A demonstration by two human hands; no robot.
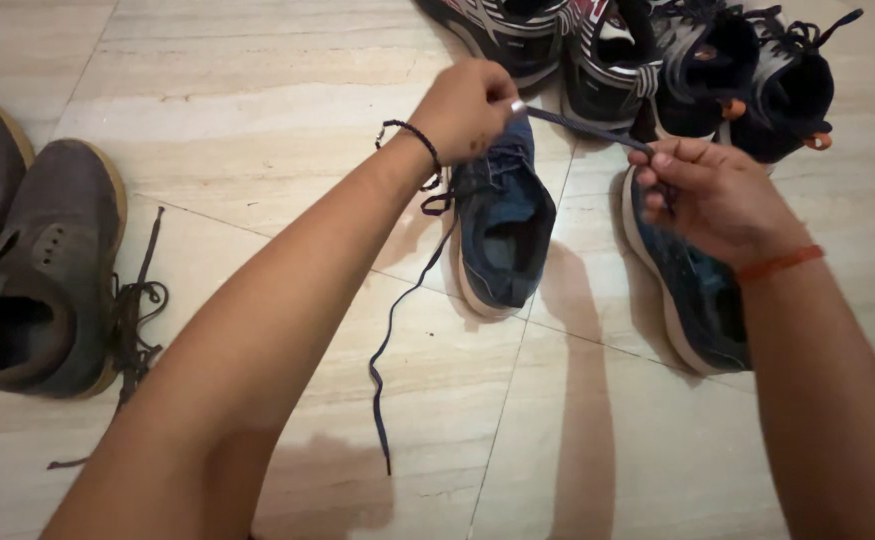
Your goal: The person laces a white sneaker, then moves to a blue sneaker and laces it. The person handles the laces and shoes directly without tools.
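Holding a dark blue shoelace (588,130) taut between both hands, we work directly above the blue shoe (503,225) on the tiled floor (258,90). Left hand (463,108) pinches the lace's end; right hand (713,195) is clenched around its other stretch. A second blue shoe (693,300) lies just right of the first; a loose lace (398,320) trails left of it. Brown shoes (43,280) sit well left.

bare tile floor (598,440) near, sneakers (698,60) crowding far edge, grey shoes (48,270) left
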